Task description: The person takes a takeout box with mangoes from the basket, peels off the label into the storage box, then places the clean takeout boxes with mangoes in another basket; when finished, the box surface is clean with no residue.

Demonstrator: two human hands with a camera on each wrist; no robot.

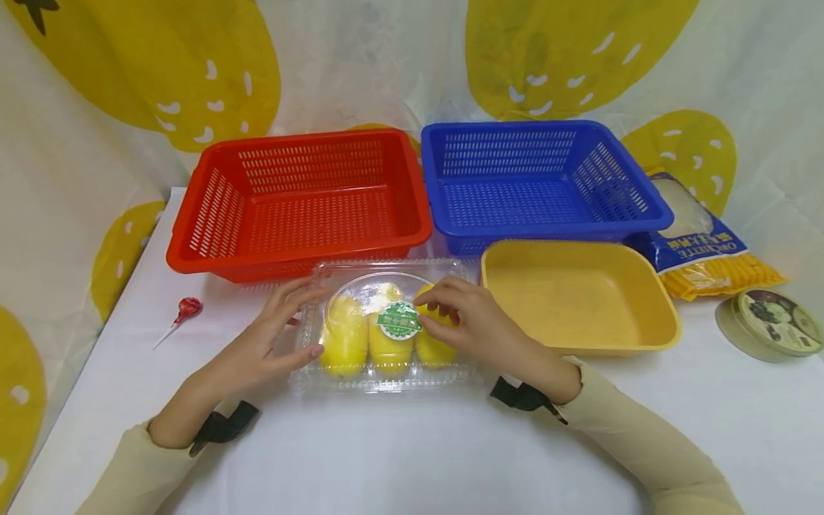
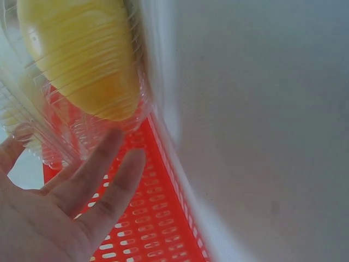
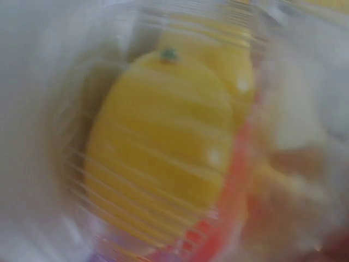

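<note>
Steadying the clear lemon box on the worktop, I am resting my left hand flat alongside, right hand pinching its lid; thin plastic risks buckling, spilling lemons.

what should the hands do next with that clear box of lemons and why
Probably lift the lid. The clear box sits closed on the table with three lemons inside. The left hand rests flat against its left side, steadying it. The right hand has curled fingers on top beside the green sticker, so peeling up there seems the natural small move.
</note>
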